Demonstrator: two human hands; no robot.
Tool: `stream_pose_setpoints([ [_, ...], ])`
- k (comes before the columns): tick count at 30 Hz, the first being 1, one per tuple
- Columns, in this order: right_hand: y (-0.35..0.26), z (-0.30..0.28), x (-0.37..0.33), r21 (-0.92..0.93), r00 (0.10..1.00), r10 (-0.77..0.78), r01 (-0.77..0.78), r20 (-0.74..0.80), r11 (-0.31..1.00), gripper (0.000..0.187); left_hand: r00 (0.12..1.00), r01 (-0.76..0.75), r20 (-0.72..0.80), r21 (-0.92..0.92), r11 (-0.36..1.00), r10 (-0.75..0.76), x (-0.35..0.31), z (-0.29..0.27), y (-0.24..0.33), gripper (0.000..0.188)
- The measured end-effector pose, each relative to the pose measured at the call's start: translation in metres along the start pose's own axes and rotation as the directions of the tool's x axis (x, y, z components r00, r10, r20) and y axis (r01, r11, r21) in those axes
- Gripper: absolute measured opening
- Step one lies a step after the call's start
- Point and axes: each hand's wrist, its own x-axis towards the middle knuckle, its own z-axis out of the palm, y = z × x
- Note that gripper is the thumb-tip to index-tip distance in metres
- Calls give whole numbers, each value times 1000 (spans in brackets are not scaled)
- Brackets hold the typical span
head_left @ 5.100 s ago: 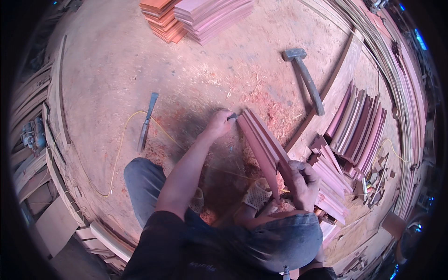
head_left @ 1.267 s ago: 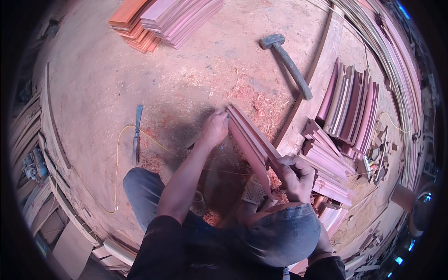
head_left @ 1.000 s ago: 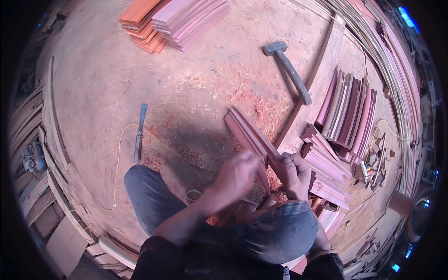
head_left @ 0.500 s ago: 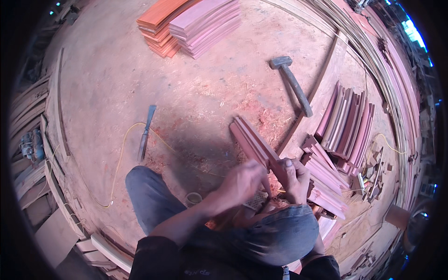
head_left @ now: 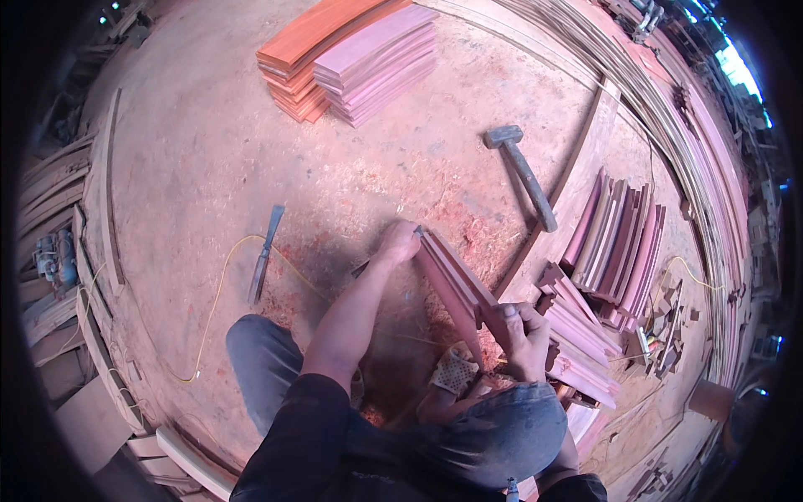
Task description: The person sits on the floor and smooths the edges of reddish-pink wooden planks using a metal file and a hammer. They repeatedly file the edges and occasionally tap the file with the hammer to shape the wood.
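A long reddish curved wood strip (head_left: 456,280) slants across my lap, its far end up-left and its near end by my right knee. My left hand (head_left: 400,243) is stretched out at the far end, closed on a thin dark tool that touches the strip's tip. My right hand (head_left: 523,330) grips the strip near its lower end. Red shavings litter the floor under it.
A hammer (head_left: 523,171) lies on the floor to the upper right. A chisel (head_left: 264,255) with a yellow cord lies to the left. Stacks of curved wood pieces (head_left: 351,54) sit far ahead. More pink strips (head_left: 619,243) lean at the right.
My left hand has gone from near my right hand back out to the strip's far end. The right hand keeps its grip.
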Motion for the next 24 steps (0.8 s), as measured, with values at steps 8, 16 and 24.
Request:
stream_pose_setpoints([
  [8, -6, -4, -2, -53, 1000, -7, 8, 25, 999, 31, 995, -69, -68, 25, 997, 70, -6, 8, -3, 21],
  [16, -7, 2, 0, -34, 999, -51, 51, 8, 998, 36, 948, -318, -59, -128, 940, 312, -148, -41, 109, 23],
  [24, 3, -3, 2, -8, 999, -31, 31, -26, 999, 35, 983, 118, 168, -239, 964, -79, -99, -65, 65, 21],
])
